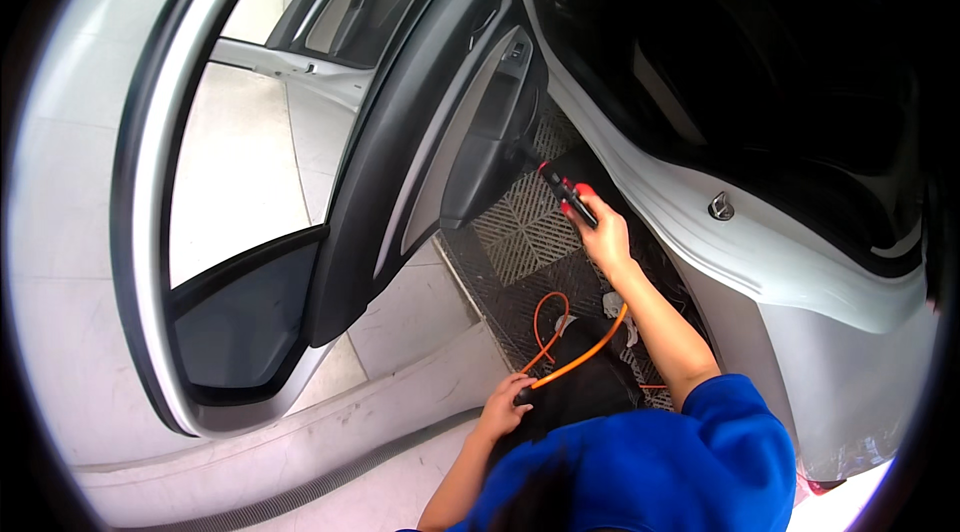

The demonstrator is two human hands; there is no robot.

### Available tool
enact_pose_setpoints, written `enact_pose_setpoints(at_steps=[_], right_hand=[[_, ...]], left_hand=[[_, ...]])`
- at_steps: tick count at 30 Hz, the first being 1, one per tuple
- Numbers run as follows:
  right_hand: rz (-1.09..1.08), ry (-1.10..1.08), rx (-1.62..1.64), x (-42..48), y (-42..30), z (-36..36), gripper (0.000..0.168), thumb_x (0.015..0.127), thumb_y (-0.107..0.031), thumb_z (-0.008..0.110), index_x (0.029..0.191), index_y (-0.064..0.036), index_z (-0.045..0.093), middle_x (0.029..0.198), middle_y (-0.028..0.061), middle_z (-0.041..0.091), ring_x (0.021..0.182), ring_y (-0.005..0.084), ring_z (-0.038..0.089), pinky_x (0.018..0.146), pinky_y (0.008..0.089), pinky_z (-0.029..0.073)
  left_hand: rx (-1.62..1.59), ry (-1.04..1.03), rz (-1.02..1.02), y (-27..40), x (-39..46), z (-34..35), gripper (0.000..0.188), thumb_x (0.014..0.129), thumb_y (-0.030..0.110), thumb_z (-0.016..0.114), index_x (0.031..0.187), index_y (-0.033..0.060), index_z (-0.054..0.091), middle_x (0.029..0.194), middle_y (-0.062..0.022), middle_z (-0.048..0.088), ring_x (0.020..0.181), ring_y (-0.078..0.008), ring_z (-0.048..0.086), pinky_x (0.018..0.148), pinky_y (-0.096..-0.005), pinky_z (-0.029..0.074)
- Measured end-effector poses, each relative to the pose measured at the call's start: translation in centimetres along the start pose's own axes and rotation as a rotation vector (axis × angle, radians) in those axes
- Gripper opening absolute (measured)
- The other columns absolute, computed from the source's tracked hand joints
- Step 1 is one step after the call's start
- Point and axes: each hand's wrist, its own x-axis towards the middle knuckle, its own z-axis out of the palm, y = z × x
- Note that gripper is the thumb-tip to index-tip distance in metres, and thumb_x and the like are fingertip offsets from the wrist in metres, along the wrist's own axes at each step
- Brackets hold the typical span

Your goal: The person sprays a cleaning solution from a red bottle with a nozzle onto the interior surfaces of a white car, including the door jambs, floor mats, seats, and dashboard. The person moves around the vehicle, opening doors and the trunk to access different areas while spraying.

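My right hand (606, 238) grips a black-and-red handheld tool (560, 185), which looks like an air blow gun. Its tip is blurred and points at the lower trim of the open car door (480, 179); whether it touches cannot be told. An orange air hose (583, 358) runs from near my right forearm down to my left hand (505, 408). There my fingers are closed around the hose by a dark fitting. Part of the hose loops above the floor in front of my legs.
The white door sill (720, 262) with a metal striker (721, 207) curves along the right. Below lie plastic floor grates (525, 232). A grey corrugated hose (330, 483) crosses the pale floor at lower left. Another open car door (345, 6) shows through the window opening.
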Motion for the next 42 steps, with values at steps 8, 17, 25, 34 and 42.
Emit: enact_pose_setpoints(at_steps=[8,17,25,34,42], right_hand=[[0.167,-0.637,-0.154,0.7,-3.4,-1.3,0.033,0.079,-0.032,0.072,0.102,-0.009,0.068,0.084,0.0185,0.066,0.082,0.0365,0.064,0.072,0.0434,0.050],[0.077,0.203,0.060,10.1,-2.4,-2.4,0.028,0.085,-0.022,0.069,0.103,-0.002,0.063,0.078,0.0202,0.065,0.075,0.0247,0.066,0.068,0.0331,0.048],[0.103,0.030,0.177,10.3,-4.2,-3.0,0.017,0.088,-0.015,0.067,0.090,0.001,0.062,0.065,-0.0015,0.052,0.061,0.0055,0.045,0.057,0.0242,0.039],[-0.015,-0.731,0.164,-1.5,-11.7,-5.8,0.032,0.081,-0.014,0.074,0.106,0.001,0.063,0.095,0.0087,0.068,0.089,0.0107,0.059,0.081,0.0278,0.048],[0.081,-0.489,-0.097,-5.4,-11.7,-4.1,0.024,0.084,-0.016,0.070,0.101,0.000,0.064,0.078,0.0125,0.068,0.073,0.0151,0.063,0.071,0.0305,0.048]], left_hand=[[-0.005,0.032,0.027,2.0,0.1,-0.6,0.054,0.066,-0.001,0.077,0.116,0.0131,0.061,0.124,-0.0103,0.054,0.117,-0.0306,0.052,0.097,-0.0369,0.045],[-0.114,0.284,-0.012,3.5,-0.4,-1.5,0.058,0.065,-0.005,0.075,0.119,0.0069,0.058,0.123,-0.0144,0.052,0.116,-0.0329,0.051,0.098,-0.0368,0.042],[-0.127,0.414,-0.079,4.2,-1.4,-0.6,0.057,0.065,-0.004,0.075,0.118,0.0100,0.060,0.124,-0.0114,0.053,0.117,-0.0306,0.052,0.099,-0.0366,0.043],[-0.132,0.244,-0.089,2.3,-5.7,0.4,0.057,0.065,-0.006,0.072,0.118,0.0093,0.059,0.123,-0.0124,0.051,0.119,-0.0328,0.048,0.100,-0.0382,0.041],[-0.100,0.133,-0.009,-3.2,-8.2,0.9,0.060,0.064,-0.006,0.074,0.120,0.0117,0.060,0.124,-0.0112,0.052,0.118,-0.0311,0.050,0.098,-0.0372,0.044]])
